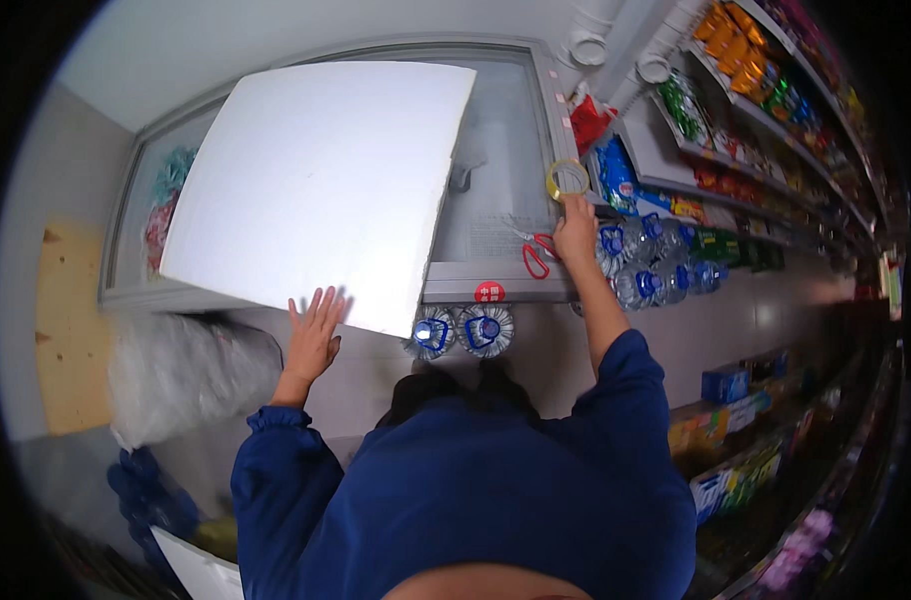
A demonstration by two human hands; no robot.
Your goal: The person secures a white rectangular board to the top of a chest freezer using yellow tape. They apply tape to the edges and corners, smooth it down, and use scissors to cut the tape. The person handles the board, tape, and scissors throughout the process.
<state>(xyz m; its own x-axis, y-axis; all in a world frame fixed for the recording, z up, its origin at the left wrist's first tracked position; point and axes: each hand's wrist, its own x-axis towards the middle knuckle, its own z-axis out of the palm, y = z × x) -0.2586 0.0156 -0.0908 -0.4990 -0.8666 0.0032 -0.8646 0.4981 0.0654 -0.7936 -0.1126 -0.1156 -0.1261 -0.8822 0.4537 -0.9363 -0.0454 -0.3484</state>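
A large white foam board [313,187] lies across the glass-topped chest freezer [493,285]. My left hand [315,337] rests with spread fingers on the board's near edge. At the freezer's right edge, my right hand [575,232] has its fingertips at a roll of clear yellowish tape [568,180]; the fingers grip the near side of the roll. Scissors with red handles [535,255] lie on the freezer rim, just left of my right hand, with their blades pointing up and left over the glass.
Large water bottles [487,330] with blue handles stand before the freezer, and more [639,285] stand at its right. A filled plastic bag [193,375] sits at left beside a wooden board [73,330]. Shelves with snack packets [740,60] line the right.
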